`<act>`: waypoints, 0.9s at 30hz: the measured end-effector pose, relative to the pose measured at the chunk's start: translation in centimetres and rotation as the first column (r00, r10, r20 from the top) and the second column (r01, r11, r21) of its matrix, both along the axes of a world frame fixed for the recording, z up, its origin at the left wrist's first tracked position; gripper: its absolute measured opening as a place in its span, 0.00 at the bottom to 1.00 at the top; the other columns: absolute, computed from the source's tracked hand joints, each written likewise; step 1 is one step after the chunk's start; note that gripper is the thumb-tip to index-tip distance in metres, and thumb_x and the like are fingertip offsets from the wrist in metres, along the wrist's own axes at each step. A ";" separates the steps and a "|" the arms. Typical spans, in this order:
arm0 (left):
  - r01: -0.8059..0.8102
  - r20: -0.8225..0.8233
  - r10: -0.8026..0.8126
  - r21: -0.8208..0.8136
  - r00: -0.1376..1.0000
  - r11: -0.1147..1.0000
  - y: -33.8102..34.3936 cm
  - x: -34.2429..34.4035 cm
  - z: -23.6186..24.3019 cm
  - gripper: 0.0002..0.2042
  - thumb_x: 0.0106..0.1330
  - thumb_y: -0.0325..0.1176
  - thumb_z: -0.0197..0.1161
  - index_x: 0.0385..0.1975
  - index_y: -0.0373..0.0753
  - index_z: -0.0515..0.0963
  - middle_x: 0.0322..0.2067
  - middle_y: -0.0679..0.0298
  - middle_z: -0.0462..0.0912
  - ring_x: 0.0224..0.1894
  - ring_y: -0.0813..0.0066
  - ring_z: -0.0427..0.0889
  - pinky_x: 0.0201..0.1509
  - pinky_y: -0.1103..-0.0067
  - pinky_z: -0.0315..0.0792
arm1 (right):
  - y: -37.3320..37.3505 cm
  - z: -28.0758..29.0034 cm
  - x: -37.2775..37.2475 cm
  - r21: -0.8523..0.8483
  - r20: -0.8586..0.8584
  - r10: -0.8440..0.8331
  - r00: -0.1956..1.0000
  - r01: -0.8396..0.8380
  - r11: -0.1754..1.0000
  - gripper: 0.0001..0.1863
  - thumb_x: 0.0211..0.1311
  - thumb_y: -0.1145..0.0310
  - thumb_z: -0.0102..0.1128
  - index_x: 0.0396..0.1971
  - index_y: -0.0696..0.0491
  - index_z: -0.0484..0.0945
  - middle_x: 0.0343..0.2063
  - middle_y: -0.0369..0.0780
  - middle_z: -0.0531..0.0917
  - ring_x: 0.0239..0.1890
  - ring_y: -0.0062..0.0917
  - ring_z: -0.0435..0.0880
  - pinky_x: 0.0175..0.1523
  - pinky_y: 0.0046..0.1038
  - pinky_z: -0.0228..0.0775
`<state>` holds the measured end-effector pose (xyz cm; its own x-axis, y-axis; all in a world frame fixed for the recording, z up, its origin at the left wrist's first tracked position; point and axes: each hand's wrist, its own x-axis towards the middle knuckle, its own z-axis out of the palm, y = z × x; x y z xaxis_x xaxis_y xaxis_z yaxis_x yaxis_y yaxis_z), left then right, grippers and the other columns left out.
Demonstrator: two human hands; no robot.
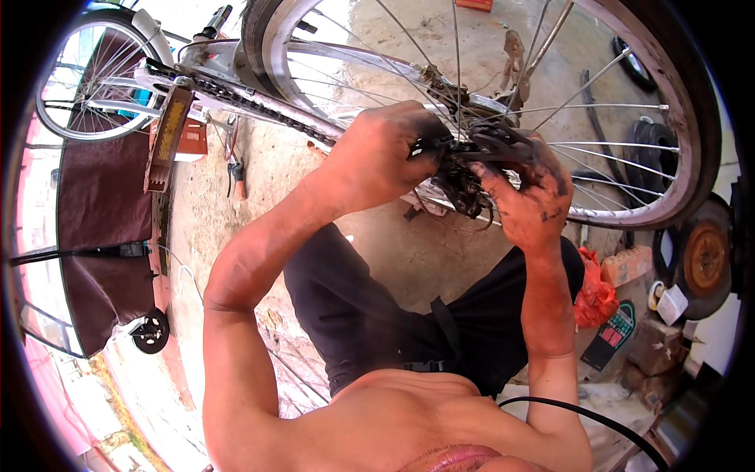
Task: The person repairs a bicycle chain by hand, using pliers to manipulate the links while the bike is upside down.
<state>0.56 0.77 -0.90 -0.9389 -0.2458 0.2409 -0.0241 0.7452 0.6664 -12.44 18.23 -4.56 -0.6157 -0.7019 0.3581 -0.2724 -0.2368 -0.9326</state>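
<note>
A bicycle rear wheel (662, 146), with white rim and metal spokes, fills the upper right of the view. At its hub sits a greasy black derailleur assembly (464, 189). My left hand (393, 149), fingers curled and blackened, grips a dark part of that drivetrain from the left. My right hand (527, 200), also smeared with grease, is closed on the assembly from the right, thumb and fingers around its black pieces. The chain (252, 106) runs leftward along the frame to a pedal (169, 138). The exact pieces under my fingertips are partly hidden.
A second bicycle wheel (55, 71) and brown fabric panels (102, 197) are at left. A small black wheel (149, 330) lies below. At right are a red plastic bag (594, 303), a brick (625, 263), a rusty-centred tyre (708, 283) and a black-green sandal (609, 338).
</note>
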 end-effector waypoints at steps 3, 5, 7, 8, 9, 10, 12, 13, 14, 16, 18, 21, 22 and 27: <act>-0.001 0.034 0.000 0.010 0.999 1.000 -0.2 -0.1 -0.3 0.12 0.53 0.26 0.67 0.39 0.36 0.81 0.33 0.55 0.80 0.37 0.53 0.82 0.40 0.68 0.77 | -0.1 0.2 0.0 -0.011 0.067 -0.002 0.998 0.002 1.000 0.15 0.54 0.85 0.69 0.43 0.63 0.80 0.39 0.39 0.87 0.41 0.19 0.86 0.48 0.22 0.78; 0.018 -0.030 -0.016 0.094 0.999 0.995 -0.2 -0.1 -0.4 0.13 0.53 0.27 0.67 0.41 0.36 0.81 0.35 0.55 0.81 0.38 0.54 0.82 0.42 0.68 0.77 | -0.1 0.3 -0.4 0.049 -0.099 0.001 0.995 0.004 0.999 0.15 0.53 0.83 0.70 0.41 0.62 0.81 0.38 0.38 0.86 0.41 0.19 0.86 0.47 0.22 0.78; 0.029 0.077 -0.052 0.278 0.996 0.960 0.1 -0.3 1.4 0.16 0.54 0.23 0.67 0.45 0.34 0.80 0.33 0.61 0.80 0.34 0.69 0.80 0.37 0.75 0.74 | 0.0 0.1 -0.5 0.057 -0.097 -0.002 0.995 0.008 0.998 0.15 0.52 0.82 0.71 0.41 0.62 0.81 0.37 0.38 0.86 0.40 0.19 0.86 0.46 0.22 0.77; 0.015 0.174 -0.104 0.449 0.979 0.894 0.2 -0.4 2.1 0.20 0.54 0.19 0.67 0.49 0.32 0.78 0.31 0.68 0.79 0.31 0.83 0.77 0.33 0.82 0.71 | 0.1 0.1 -0.7 0.062 -0.098 -0.003 0.995 0.009 0.998 0.15 0.52 0.82 0.71 0.41 0.62 0.82 0.36 0.38 0.86 0.39 0.19 0.86 0.45 0.21 0.77; 0.134 0.095 -0.162 0.245 0.982 0.960 -0.2 -0.4 1.4 0.22 0.55 0.22 0.70 0.52 0.33 0.78 0.33 0.64 0.81 0.32 0.78 0.79 0.37 0.80 0.74 | 0.0 0.1 -0.7 0.062 -0.097 -0.005 0.995 0.011 0.998 0.15 0.52 0.82 0.71 0.41 0.62 0.82 0.36 0.38 0.86 0.39 0.19 0.86 0.45 0.21 0.77; 0.136 0.096 -0.164 0.245 0.982 0.960 -0.2 -0.6 0.7 0.22 0.55 0.22 0.70 0.52 0.33 0.78 0.33 0.64 0.81 0.32 0.78 0.79 0.37 0.80 0.74 | 0.0 0.1 -0.7 0.054 -0.111 -0.003 0.994 0.009 0.998 0.14 0.52 0.82 0.71 0.41 0.62 0.82 0.36 0.38 0.86 0.38 0.18 0.85 0.43 0.21 0.77; 0.162 0.006 -0.162 0.005 0.987 0.987 0.3 -1.3 -0.1 0.22 0.55 0.24 0.72 0.51 0.35 0.78 0.34 0.60 0.84 0.34 0.72 0.81 0.42 0.76 0.76 | -0.1 0.1 -0.8 0.045 -0.121 -0.007 0.993 0.012 0.999 0.14 0.52 0.82 0.71 0.41 0.62 0.82 0.35 0.38 0.85 0.37 0.18 0.85 0.42 0.21 0.77; 0.130 0.104 -0.125 -0.036 0.987 0.991 0.6 -1.5 0.1 0.21 0.54 0.27 0.73 0.50 0.38 0.79 0.36 0.57 0.85 0.36 0.65 0.82 0.46 0.72 0.77 | -0.1 0.0 -1.0 0.046 -0.117 0.000 0.993 0.006 0.999 0.14 0.52 0.82 0.71 0.41 0.62 0.82 0.35 0.38 0.85 0.36 0.18 0.84 0.42 0.20 0.77; 0.135 0.107 -0.130 -0.037 0.986 0.990 0.9 -1.6 0.3 0.21 0.54 0.27 0.73 0.50 0.38 0.79 0.36 0.57 0.85 0.36 0.65 0.82 0.46 0.72 0.77 | 0.0 0.0 -1.0 0.047 -0.114 0.006 0.993 0.000 0.999 0.14 0.52 0.82 0.71 0.40 0.62 0.82 0.35 0.38 0.85 0.36 0.18 0.84 0.41 0.20 0.76; 0.059 0.163 -0.057 -0.008 0.985 0.998 1.4 -1.9 0.6 0.20 0.54 0.26 0.72 0.48 0.38 0.80 0.37 0.55 0.85 0.36 0.63 0.83 0.45 0.72 0.77 | 0.2 0.5 -0.8 0.039 0.025 0.036 0.999 -0.037 0.999 0.13 0.53 0.82 0.71 0.40 0.62 0.82 0.36 0.38 0.85 0.37 0.18 0.84 0.41 0.20 0.77; 0.068 0.159 -0.068 0.011 0.985 0.998 1.4 -1.9 0.5 0.19 0.54 0.26 0.72 0.48 0.38 0.80 0.36 0.55 0.84 0.36 0.61 0.83 0.44 0.72 0.77 | 0.4 0.6 -0.9 0.025 0.163 0.067 0.984 -0.072 0.997 0.13 0.53 0.82 0.70 0.40 0.63 0.82 0.36 0.37 0.85 0.37 0.19 0.84 0.41 0.21 0.77; 0.080 0.145 -0.078 -0.007 0.986 0.997 1.5 -1.7 0.5 0.17 0.56 0.26 0.70 0.47 0.38 0.80 0.34 0.55 0.83 0.34 0.58 0.82 0.42 0.71 0.77 | 0.7 0.5 -1.4 0.067 -0.031 0.050 0.998 -0.047 0.997 0.12 0.56 0.81 0.69 0.40 0.64 0.81 0.37 0.38 0.85 0.38 0.20 0.84 0.42 0.22 0.78; 0.083 0.134 -0.076 -0.044 0.988 0.996 1.6 -1.6 0.5 0.16 0.56 0.26 0.69 0.46 0.37 0.81 0.33 0.55 0.83 0.33 0.58 0.82 0.40 0.71 0.76 | 0.8 0.7 -1.4 0.056 -0.100 0.050 0.994 -0.045 0.997 0.11 0.56 0.81 0.68 0.40 0.64 0.81 0.37 0.39 0.85 0.38 0.20 0.84 0.43 0.22 0.79; 0.061 0.037 -0.057 -0.127 0.998 0.990 2.0 -1.7 -0.6 0.14 0.59 0.33 0.67 0.43 0.39 0.77 0.33 0.55 0.81 0.36 0.50 0.82 0.37 0.64 0.77 | 0.8 -0.5 -1.8 -0.048 -0.026 0.121 0.992 -0.122 0.991 0.10 0.58 0.80 0.67 0.40 0.64 0.82 0.38 0.43 0.85 0.39 0.23 0.85 0.44 0.23 0.80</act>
<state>-1.17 2.79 -1.52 -0.9588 -0.1591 0.2355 0.0018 0.8252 0.5648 -14.26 19.04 -5.05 -0.5182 -0.7519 0.4076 -0.2602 -0.3153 -0.9126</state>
